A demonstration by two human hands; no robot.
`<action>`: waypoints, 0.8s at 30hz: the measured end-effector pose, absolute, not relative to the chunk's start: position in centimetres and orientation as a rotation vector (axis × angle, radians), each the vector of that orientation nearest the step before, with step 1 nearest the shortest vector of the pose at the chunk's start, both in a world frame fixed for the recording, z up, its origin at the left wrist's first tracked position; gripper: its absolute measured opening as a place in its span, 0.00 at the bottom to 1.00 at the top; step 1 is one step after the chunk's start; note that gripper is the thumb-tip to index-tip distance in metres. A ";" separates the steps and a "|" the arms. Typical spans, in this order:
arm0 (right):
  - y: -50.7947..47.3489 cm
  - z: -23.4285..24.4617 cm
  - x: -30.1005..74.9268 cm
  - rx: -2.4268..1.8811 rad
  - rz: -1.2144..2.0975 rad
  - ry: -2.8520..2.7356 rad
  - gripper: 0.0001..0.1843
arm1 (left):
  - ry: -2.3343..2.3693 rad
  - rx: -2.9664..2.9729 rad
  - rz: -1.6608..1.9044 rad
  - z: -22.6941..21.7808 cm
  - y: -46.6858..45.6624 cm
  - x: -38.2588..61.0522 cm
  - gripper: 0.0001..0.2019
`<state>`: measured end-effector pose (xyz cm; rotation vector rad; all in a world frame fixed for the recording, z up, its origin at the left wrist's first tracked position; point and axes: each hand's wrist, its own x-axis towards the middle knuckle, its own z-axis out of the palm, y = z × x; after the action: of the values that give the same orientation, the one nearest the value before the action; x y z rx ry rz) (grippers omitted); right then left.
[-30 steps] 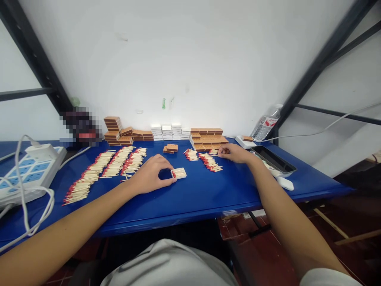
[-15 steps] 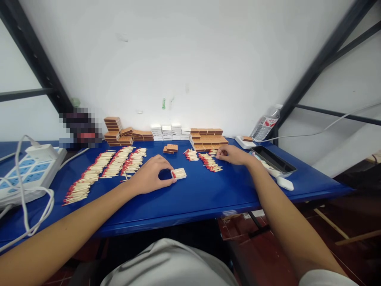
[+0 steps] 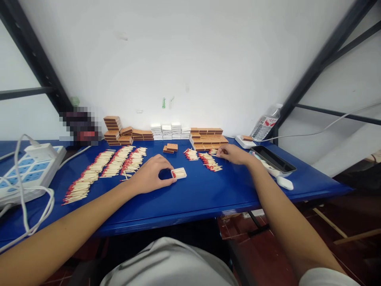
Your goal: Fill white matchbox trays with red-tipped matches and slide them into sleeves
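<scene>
My left hand [image 3: 153, 173] grips the left end of a small white matchbox tray [image 3: 180, 173] between thumb and fingers. Red-headed matches lie inside the tray, which rests on the blue table. Over to the right, my right hand [image 3: 232, 154] has its fingertips pinched together at a small cluster of matches [image 3: 212, 151]; whether a match is between them is too small to see. Just in front of that cluster lies a larger pile of matches [image 3: 210, 162], with another small pile [image 3: 191, 154] to its left.
Rows of matches [image 3: 92, 174] cover the table's left side. Brown matchbox sleeves [image 3: 208, 140] and white trays [image 3: 166, 132] are stacked along the wall, with loose sleeves [image 3: 170, 147] in front. A power strip [image 3: 29, 171] stands left; a phone [image 3: 274, 159] and bottle [image 3: 266, 124] are right.
My right fingertips have shifted slightly and closed in at the small match cluster. My left hand and the tray stay where they were.
</scene>
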<state>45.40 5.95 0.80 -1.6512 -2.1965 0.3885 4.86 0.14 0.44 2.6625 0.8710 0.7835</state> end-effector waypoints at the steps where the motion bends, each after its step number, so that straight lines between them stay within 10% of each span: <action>1: 5.7 1.2 44.9 -1.616 0.373 -2.171 0.22 | 0.870 2.663 0.791 0.4 0.2 4.9 0.12; 11: 0.1 4.9 32.1 -1.101 0.447 -2.572 0.05 | 0.899 2.668 0.839 0.2 0.5 4.8 0.12; 24: 2.0 4.4 33.2 -1.090 0.376 -2.384 0.13 | 0.879 2.661 0.830 0.2 0.4 4.8 0.11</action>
<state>33.24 1.96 4.43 -1.0903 -2.3839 0.3764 4.79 0.42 0.23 2.6612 0.8786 0.8305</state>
